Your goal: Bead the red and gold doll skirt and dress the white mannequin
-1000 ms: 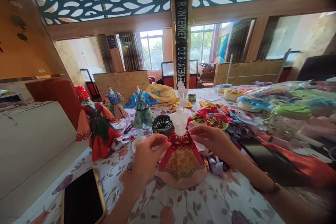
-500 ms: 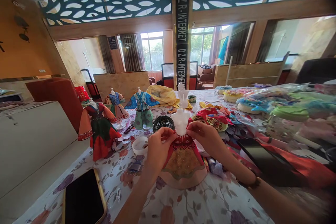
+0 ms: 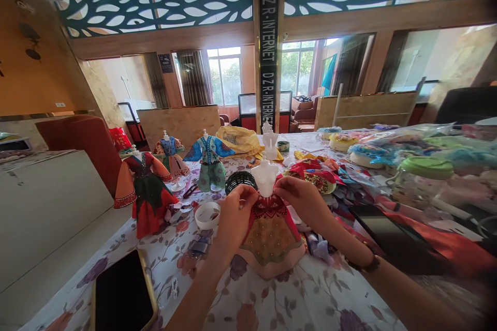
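Red skirt (image 3: pixel 274 230), seemingly between both hands (image 3: pixel 234 212) (image 3: pixel 301 196).

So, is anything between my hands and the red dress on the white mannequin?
Nothing visible. Your left hand and right hand are at the top of the red dress, either side of the white mannequin. The black basket sits beyond your left hand, not between.

The bare left hand (image 3: pixel 235 214) and bare right hand (image 3: pixel 301 199) face each other, thumbs and fingertips pinched close together.
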`<state>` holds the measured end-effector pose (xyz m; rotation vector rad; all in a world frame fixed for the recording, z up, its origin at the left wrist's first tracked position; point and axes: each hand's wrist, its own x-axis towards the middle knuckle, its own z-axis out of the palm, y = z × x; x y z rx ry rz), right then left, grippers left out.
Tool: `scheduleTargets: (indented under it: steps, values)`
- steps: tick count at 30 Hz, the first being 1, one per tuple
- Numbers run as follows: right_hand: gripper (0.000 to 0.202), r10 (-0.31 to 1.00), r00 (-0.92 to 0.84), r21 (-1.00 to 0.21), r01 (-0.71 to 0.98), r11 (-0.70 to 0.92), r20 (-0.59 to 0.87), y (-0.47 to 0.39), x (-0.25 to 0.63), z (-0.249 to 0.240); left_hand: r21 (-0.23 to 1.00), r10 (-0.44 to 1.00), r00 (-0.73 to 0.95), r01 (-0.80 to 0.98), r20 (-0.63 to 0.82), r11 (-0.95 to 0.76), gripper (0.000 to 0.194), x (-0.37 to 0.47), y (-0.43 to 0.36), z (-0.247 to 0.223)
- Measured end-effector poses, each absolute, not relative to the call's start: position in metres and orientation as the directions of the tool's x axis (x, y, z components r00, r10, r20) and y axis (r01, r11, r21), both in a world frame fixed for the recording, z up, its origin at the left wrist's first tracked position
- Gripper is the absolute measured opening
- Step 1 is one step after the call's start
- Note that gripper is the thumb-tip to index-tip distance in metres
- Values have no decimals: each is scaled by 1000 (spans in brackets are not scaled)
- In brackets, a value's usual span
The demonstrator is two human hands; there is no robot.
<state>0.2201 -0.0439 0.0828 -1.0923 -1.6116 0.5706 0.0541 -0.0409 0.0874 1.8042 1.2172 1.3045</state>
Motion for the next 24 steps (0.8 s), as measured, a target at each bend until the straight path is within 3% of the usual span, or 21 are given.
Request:
scheduleTargets:
  steps: [13,24]
  values:
    - [12,828,37,-663,620,420,559,-52,210,86,727,862,131,485,489,-486,15,63,-43,85]
    - [12,848,6,-697,572,431,529,-52,210,85,733,865,140,477,481,-485,14,62,-40,82]
